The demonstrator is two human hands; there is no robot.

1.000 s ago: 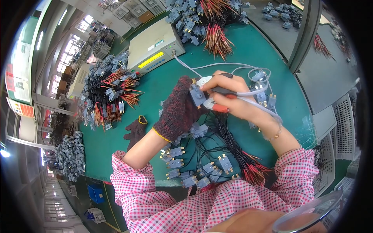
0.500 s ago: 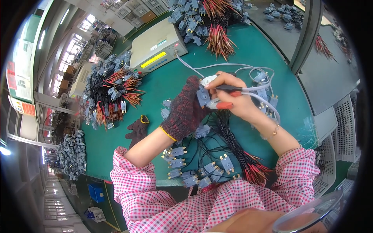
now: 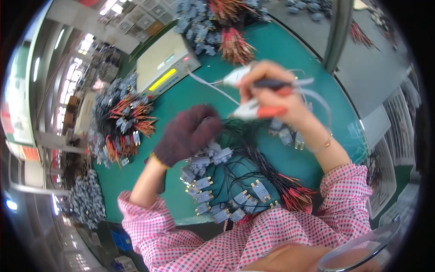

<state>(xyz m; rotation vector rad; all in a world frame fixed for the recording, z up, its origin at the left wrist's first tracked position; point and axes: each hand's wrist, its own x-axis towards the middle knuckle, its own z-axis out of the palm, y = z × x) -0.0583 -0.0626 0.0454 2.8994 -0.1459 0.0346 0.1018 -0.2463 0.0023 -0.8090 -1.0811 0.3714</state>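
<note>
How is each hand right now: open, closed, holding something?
Left hand: gloved, fingers bent; whether it holds anything cannot be told.
Right hand: closed, holding red-handled clip and black-handled clip.

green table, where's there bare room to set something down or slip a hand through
The green table is bare between the tester, the left wire heap and the gloved left hand; also beyond the right hand, between the far heap and the grey post. It's crowded along the near edge with grey blocks and black wires.
</note>
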